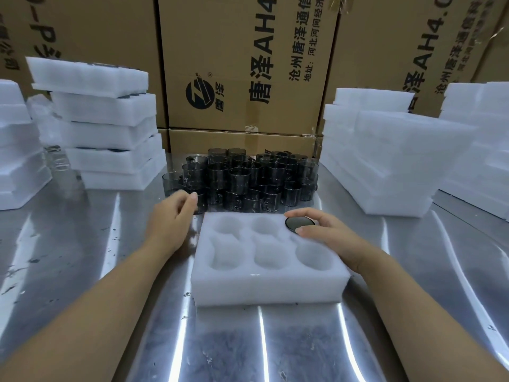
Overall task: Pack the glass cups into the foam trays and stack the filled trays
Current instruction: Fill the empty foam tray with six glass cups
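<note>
Printed cardboard cartons [242, 64] are walling off the back of a shiny metal table [82, 244], and a six-pocket foam tray [264, 288] is lying on it in front of the person. The right hand [333, 241] is closing thumb and forefinger round a dark glass cup [298, 224], which is sitting down in the tray's far right pocket with only its round top face showing between the fingertips. The five other pockets, toward the wrist and off to the hand's left, are showing bare foam. Just beyond the grip, the loose cups [248, 177] are crowding together in a tight cluster, some standing on others. The left hand [170, 219] is reaching with curled fingers to the near corner of that cluster; I cannot tell whether it is gripping a cup or only arriving beside one. Farther out past the left hand a stack of filled trays [110, 133] is leaning a little, and past the right hand a pile of empty trays [399, 161] is waiting. The cups are looking thin-walled, smooth and breakable, so taking each by its wall with thumb opposite fingers seems safest, lifting clear of its neighbours. The foam is likely light and yielding, so a loaded tray probably wants both hands under its ends.
</note>
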